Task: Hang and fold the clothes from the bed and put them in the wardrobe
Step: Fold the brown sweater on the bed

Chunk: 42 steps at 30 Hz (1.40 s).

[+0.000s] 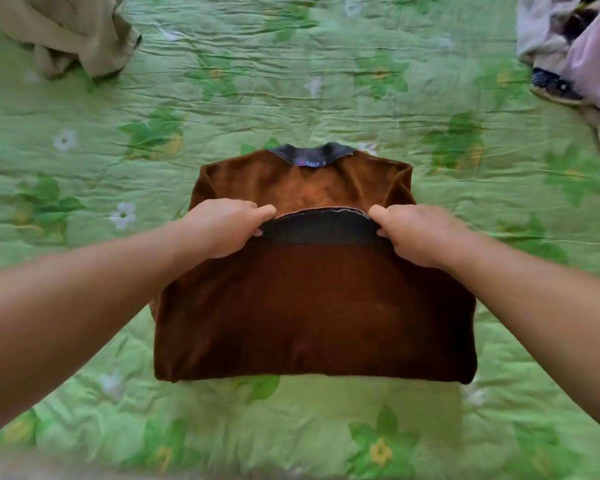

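A brown sweater (312, 306) with a grey ribbed collar and hem lies on the green flowered bedspread (291, 81), collar pointing away from me. Its lower half is folded up over the chest, so the grey hem band (321, 230) sits across the middle. My left hand (227, 226) pinches the left end of that hem band, thumb on top and fingers underneath. At the band's right end my right hand (418, 233) holds it the same way. Both forearms reach in from the lower corners.
A crumpled beige garment (70, 32) lies at the top left of the bed. A heap of pale pink, white and dark clothes (575, 53) sits at the top right edge. Bare bedspread surrounds the sweater on all sides.
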Motion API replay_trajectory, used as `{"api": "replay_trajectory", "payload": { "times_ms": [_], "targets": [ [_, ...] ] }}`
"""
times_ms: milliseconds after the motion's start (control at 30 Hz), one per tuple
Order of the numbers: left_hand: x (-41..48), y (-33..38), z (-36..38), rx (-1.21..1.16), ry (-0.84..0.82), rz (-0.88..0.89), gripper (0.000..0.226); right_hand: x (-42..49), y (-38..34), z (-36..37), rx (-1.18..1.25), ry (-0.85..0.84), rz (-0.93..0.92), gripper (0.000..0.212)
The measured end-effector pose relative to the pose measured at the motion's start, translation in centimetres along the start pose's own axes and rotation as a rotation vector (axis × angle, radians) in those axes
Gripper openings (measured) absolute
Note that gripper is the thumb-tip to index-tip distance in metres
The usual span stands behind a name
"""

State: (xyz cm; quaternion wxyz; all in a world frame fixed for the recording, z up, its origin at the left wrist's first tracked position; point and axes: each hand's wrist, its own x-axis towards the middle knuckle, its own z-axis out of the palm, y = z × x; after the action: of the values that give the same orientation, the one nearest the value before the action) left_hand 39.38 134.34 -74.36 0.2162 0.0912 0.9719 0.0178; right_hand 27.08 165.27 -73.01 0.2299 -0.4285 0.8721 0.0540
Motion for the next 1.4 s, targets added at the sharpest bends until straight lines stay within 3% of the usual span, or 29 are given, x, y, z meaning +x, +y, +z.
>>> {"api": "replay_trajectory", "payload": {
  "times_ms": [100, 300, 400, 600, 767, 933, 1167, 1267, 1333, 1400],
  "targets": [
    [4.6, -2.8, -3.4, 0.073, 0.044, -0.067, 0.023, 4.5, 2.6, -3.0, -0.1, 0.065, 0.022, 0.011],
    [11.9, -6.2, -5.3, 0.072, 0.101, -0.235, 0.031, 12.4, 4.9, -4.4, -0.312, 0.124, 0.24, 0.053],
    [11.7, -7.8, -2.0, 0.066, 0.053, -0.291, 0.051, 13.0, 4.0, -0.4, -0.225, 0.115, 0.309, 0.067],
    [10.6, -10.0, 3.4, 0.025, 0.234, -0.356, 0.068, 12.7, 4.1, 5.9, 0.041, 0.039, 0.372, 0.063],
    [9.6, -5.9, 4.8, -0.084, 0.355, -0.367, 0.068, 12.1, 1.6, 6.4, -0.019, 0.304, 0.238, 0.063],
    [8.8, -1.5, 8.3, -0.071, 0.21, -0.374, 0.069, 13.2, -1.2, 8.4, -0.04, 0.207, 0.213, 0.078],
    [8.8, -0.7, 8.9, -0.084, 0.23, -0.443, 0.069, 12.7, -1.8, 7.7, -0.064, 0.218, 0.229, 0.077],
    [3.9, 2.4, 11.0, -0.051, 0.287, -0.303, 0.071, 8.5, -5.3, 9.8, -0.019, 0.32, 0.076, 0.076],
    [0.0, 4.5, 13.5, 0.003, 0.291, -0.234, 0.074, 5.3, -8.0, 12.3, -0.033, 0.278, -0.029, 0.08],
    [-1.2, 5.1, 14.6, 0.019, 0.28, -0.254, 0.075, 4.8, -8.6, 13.1, -0.062, 0.19, -0.017, 0.084]
  ]
}}
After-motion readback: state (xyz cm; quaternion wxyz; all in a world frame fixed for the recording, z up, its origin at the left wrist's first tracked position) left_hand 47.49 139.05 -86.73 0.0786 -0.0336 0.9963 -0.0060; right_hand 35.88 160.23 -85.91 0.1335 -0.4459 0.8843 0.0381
